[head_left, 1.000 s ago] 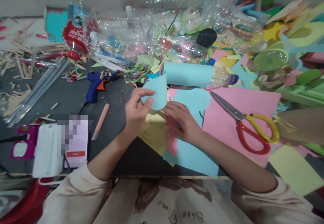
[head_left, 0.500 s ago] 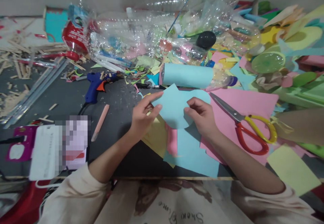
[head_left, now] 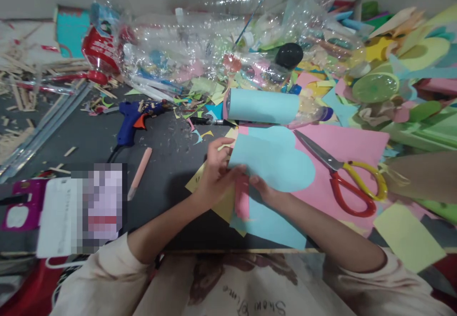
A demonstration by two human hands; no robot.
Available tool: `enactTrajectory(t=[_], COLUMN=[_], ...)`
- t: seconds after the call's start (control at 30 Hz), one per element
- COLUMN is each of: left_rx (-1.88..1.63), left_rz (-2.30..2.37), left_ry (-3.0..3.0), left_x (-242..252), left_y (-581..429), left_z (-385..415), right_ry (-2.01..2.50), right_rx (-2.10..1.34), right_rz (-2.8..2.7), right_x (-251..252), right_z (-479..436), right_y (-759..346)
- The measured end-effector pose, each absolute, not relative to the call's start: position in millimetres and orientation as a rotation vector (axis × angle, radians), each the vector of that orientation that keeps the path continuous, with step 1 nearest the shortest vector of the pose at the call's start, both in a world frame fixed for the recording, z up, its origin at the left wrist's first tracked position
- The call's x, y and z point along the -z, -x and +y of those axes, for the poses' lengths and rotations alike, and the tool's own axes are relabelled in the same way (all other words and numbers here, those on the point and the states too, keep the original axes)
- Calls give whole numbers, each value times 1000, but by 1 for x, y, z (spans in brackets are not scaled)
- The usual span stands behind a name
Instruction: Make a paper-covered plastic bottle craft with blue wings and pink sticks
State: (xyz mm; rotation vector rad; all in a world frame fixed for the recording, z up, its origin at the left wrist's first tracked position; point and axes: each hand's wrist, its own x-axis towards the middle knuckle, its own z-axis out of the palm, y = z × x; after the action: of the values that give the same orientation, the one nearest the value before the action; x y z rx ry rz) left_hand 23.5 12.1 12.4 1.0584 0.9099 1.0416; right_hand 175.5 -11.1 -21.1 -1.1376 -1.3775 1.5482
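Note:
A light blue paper cutout with a rounded right end and a straighter left edge is held above the table. My left hand pinches its left side between thumb and fingers. At the lower edge, my right hand has its thumb tip in sight, while its fingers are hidden beneath the paper. Under the cutout lie a larger blue sheet, a pink strip and yellow paper. Scissors with one red and one yellow handle rest on a pink sheet to the right.
A bottle wrapped in blue paper lies behind my hands. Left are a blue glue gun, a pink stick and clear glue sticks. Plastic bottles and paper scraps crowd the back. A yellow sheet overhangs the front edge.
The blue cutout has been turned, its rounded end now pointing right. My right hand has shifted left and down to the lower edge; my left hand has moved right.

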Motion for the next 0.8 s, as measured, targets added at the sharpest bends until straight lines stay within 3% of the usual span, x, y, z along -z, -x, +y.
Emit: enactTrajectory(t=[0.17, 0.5, 0.6, 0.8], left_rx=[-907, -998, -1069, -640], left_rz=[875, 1672, 2197, 2391], left_ry=[-1246, -1991, -1885, -1832], left_x=[-13, -44, -46, -24], left_y=[-8, 59, 93, 140], left_z=[24, 75, 82, 87], right_ry=[1349, 1280, 1272, 1263], right_rx=[-1346, -1424, -1425, -1421], right_rz=[-957, -909, -900, -832], right_x=[18, 3, 3, 2], right_z=[-2, 18, 17, 18], right_y=[-182, -184, -186, -184])
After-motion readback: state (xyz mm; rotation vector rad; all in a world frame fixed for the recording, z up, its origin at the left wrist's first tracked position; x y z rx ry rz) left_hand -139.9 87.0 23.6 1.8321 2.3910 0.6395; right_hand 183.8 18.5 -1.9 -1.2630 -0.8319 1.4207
